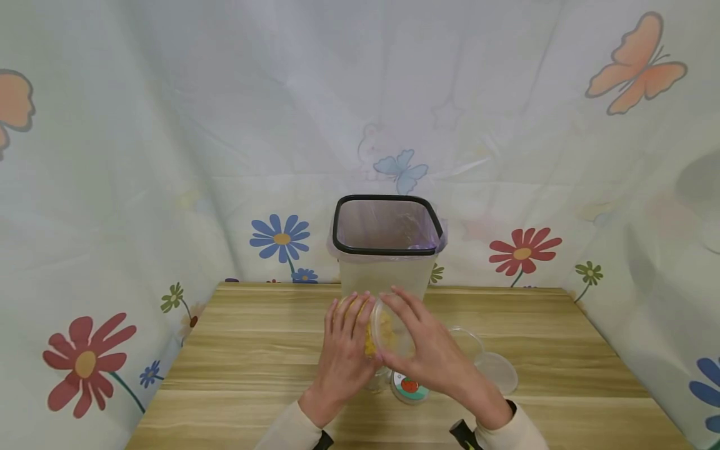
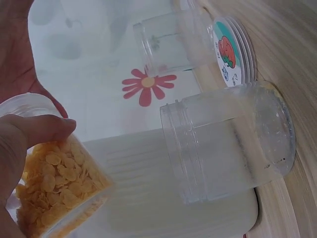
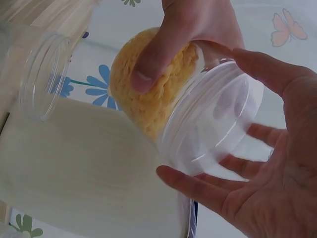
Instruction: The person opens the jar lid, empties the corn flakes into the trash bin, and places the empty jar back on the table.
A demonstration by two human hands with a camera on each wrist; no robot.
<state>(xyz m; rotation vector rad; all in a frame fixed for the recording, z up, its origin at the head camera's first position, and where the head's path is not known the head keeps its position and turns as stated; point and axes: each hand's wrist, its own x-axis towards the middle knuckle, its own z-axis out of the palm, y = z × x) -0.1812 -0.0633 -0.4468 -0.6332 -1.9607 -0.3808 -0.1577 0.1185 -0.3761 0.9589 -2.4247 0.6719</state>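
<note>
My left hand (image 1: 345, 356) grips a clear plastic jar of corn flakes (image 2: 64, 181), tilted on its side above the table. Around the jar's translucent screw lid (image 3: 213, 119) curl the spread fingers and thumb of my right hand (image 1: 435, 353), touching its rim. The lid sits on the jar's mouth. Below the hands an open clear jar (image 2: 228, 144) stands on the table, partly hidden in the head view. Beside it lies a stack of round discs (image 1: 409, 389), the top one printed with a red fruit on green and white.
A pale bin (image 1: 385, 275) with a black rim and a purple liner stands at the table's back edge. Another clear jar (image 2: 173, 44) shows in the left wrist view. Right of the hands lies a translucent round lid (image 1: 499, 374) on the wooden table (image 1: 236, 375). Flower-printed cloth hangs behind.
</note>
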